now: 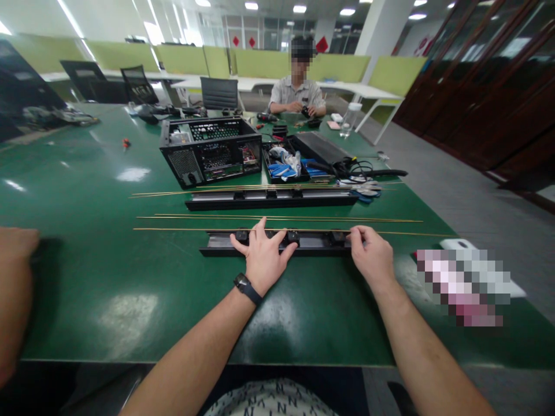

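Note:
My left hand (pixel 264 257), with a black watch on its wrist, lies with fingers spread over a long black rail (pixel 318 252). Its fingers rest among small black blocks (pixel 335 237) seated in the rail's channel. At the rail's right end, my right hand (pixel 373 254) is closed in a pinch around a thin brass-coloured rod (pixel 182 229) that runs along the far side of the rail. The exact contact at the right fingertips is partly hidden. Just beyond lie more thin rods (pixel 381 221), parallel to the held one.
A second black rail (pixel 269 202) lies farther back, with rods along it. Behind are an opened computer case (pixel 212 153), gloves in a tray (pixel 284 162) and cables (pixel 359 169). Another person (pixel 299 95) sits opposite; someone's arm (pixel 15 289) is at left.

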A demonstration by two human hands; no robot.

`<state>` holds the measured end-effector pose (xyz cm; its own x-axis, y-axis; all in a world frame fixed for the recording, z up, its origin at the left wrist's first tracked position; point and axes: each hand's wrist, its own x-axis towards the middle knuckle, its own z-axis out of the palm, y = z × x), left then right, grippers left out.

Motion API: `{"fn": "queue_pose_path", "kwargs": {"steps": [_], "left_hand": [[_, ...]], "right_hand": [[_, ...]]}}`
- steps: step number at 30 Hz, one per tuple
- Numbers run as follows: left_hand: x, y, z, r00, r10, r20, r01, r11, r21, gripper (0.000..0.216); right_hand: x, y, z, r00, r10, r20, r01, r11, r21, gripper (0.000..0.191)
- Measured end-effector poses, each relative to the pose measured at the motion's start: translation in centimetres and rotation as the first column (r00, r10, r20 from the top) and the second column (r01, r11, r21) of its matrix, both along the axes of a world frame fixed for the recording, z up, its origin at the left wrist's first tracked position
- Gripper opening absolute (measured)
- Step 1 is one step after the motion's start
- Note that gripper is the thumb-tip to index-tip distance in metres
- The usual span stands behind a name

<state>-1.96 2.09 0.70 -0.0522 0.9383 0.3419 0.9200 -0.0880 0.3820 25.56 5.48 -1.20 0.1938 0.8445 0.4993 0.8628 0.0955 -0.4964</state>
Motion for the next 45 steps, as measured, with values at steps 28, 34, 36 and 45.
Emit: {"fn": "queue_pose_path", "kwargs": {"steps": [28, 34, 36, 45], "left_hand": [[-0.1, -0.1, -0.1, 1.000, -0.006, -0.012, 0.006, 1.000, -0.021, 0.036], [-0.1, -0.1, 0.0, 1.000, -0.009, -0.013, 0.008, 1.000, -0.025, 0.037], [-0.1, -0.1, 0.0, 1.000, -0.011, -0.012, 0.011, 1.000, -0.020, 0.037], [-0.1, -0.1, 0.0, 1.000, -0.007, -0.020, 0.006, 1.000, -0.027, 0.036]], "right_hand": [[0.0, 0.0, -0.1, 0.999, -0.051, -0.003, 0.051, 0.998, 0.032, 0.036], [-0.2, -0.1, -0.1, 0.999, -0.027, 0.018, 0.027, 1.000, 0.012, 0.036], [-0.4, -0.1, 0.0, 1.000, -0.013, 0.027, 0.012, 1.000, 0.006, 0.036], [-0.2, 0.0, 0.0, 1.000, -0.017, 0.015, 0.017, 1.000, 0.016, 0.037]]}}
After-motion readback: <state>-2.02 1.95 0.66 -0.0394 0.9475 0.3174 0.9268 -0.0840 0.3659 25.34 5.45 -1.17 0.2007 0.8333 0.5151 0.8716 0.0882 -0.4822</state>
